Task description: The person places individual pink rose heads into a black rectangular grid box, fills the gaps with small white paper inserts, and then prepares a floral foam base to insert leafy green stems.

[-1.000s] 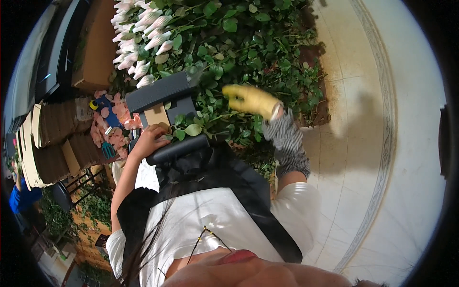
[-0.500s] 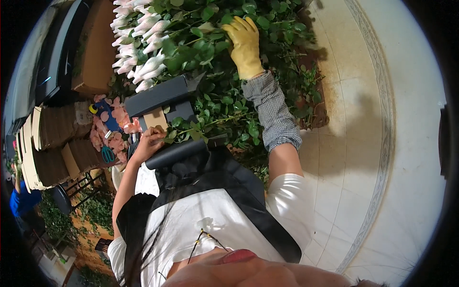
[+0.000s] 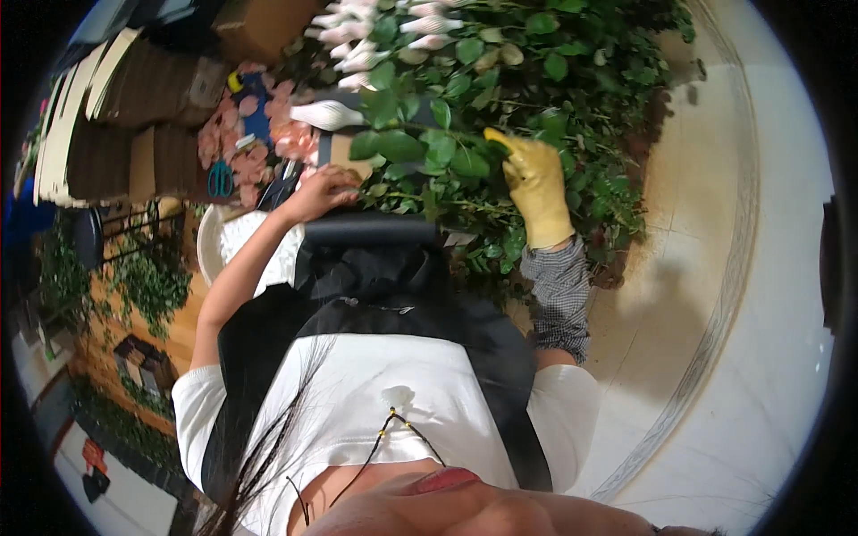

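Observation:
In a yellow glove, my right hand [image 3: 536, 183] is closed around the stem of a rose. The rose's leaves [image 3: 393, 147] spread to the left, and its bud [image 3: 326, 114] is wrapped in white netting. The held rose is above a dark holder with a tan panel [image 3: 344, 150]. My bare left hand [image 3: 326, 192] rests at the holder's near left side, fingers curled together; what they grip is hidden. Beyond, a leafy heap of roses [image 3: 590, 62] has several white-netted buds [image 3: 357, 55] at its left end.
Pink petals [image 3: 286, 134], teal scissors [image 3: 219, 179] and a yellow tape roll [image 3: 235, 82] lie at the left. Stacked cardboard sheets [image 3: 147, 85] stand farther left. A white bucket [image 3: 212, 241] is by my left forearm. Pale tiles [image 3: 666, 304] cover the floor at right.
My right hand has drawn back toward me from the leafy heap and now holds a rose over the holder. My left hand stays by the holder, fingers curled. The whole view has shifted.

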The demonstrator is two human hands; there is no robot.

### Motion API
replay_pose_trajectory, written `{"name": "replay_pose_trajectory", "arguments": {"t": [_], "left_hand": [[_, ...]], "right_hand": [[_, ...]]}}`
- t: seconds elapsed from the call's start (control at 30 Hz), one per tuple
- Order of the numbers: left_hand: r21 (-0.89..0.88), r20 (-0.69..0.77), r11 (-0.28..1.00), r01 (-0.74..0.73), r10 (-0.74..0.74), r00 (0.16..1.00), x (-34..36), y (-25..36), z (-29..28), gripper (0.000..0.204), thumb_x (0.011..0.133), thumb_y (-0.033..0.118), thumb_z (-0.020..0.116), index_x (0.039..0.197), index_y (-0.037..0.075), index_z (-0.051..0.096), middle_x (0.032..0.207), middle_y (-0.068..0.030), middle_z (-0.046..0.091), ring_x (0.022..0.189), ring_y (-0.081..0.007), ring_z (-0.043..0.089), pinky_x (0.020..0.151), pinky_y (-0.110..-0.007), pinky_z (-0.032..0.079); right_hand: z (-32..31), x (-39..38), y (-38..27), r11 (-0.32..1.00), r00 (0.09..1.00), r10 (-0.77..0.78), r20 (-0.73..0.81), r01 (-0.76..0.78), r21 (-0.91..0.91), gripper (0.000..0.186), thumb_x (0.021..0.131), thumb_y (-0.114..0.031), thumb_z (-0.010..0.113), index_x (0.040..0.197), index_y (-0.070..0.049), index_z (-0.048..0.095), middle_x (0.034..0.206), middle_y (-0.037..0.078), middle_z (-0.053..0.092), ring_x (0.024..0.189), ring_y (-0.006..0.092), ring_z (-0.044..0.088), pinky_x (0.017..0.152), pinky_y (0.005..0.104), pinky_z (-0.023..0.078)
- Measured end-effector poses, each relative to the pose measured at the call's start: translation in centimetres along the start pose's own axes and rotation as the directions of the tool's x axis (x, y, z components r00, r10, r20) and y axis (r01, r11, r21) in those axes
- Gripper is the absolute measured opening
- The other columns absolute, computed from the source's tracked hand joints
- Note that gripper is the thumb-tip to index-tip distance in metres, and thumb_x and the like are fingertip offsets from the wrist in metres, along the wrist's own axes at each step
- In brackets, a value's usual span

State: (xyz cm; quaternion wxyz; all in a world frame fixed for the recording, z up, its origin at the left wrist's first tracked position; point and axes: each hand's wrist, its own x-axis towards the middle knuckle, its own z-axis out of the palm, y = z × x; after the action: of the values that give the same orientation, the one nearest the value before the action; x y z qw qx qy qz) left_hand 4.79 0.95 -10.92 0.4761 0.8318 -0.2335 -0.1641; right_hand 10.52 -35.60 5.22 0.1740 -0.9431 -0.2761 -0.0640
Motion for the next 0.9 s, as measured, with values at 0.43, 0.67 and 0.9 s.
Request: {"name": "replay_pose_trajectory", "arguments": {"t": [0.43,0.67,0.9], "left_hand": [[0.057,-0.044,0.994,0.098,-0.095,0.994,0.1,0.3,-0.5,0.026,0.093,0.022,0.068,0.107,0.000,0.069,0.096,-0.0121,0.069,0.086,-0.0276,0.067,0.082,-0.036,0.052],[0.089,0.100,0.991,0.098,-0.107,0.989,3.2,1.2,-1.1,0.035,0.091,0.021,0.070,0.113,-0.005,0.065,0.108,-0.0172,0.061,0.099,-0.0300,0.060,0.089,-0.036,0.048],[0.101,0.261,0.995,-0.007,-0.020,0.965,0.7,0.6,-3.0,0.064,0.084,0.024,0.079,0.135,-0.004,0.052,0.132,-0.0169,0.051,0.125,-0.0341,0.050,0.103,-0.039,0.043]], "right_hand": [[4.9,-6.2,-2.9,0.978,0.975,0.197,0.101,-0.189,-0.087,0.046,0.073,0.008,0.062,0.110,-0.016,0.075,0.084,0.007,0.069,0.075,0.0288,0.065,0.074,0.0390,0.055],[13.6,-11.9,0.4,0.942,0.964,0.267,-0.018,-0.257,0.217,0.018,0.085,-0.001,0.065,0.095,-0.011,0.075,0.082,0.012,0.067,0.076,0.0299,0.064,0.074,0.0392,0.055],[5.0,-4.0,4.8,0.894,0.957,0.190,0.217,-0.260,0.365,0.050,0.095,-0.020,0.063,0.143,-0.012,0.049,0.137,0.013,0.060,0.123,0.0289,0.059,0.104,0.0412,0.047]]}}
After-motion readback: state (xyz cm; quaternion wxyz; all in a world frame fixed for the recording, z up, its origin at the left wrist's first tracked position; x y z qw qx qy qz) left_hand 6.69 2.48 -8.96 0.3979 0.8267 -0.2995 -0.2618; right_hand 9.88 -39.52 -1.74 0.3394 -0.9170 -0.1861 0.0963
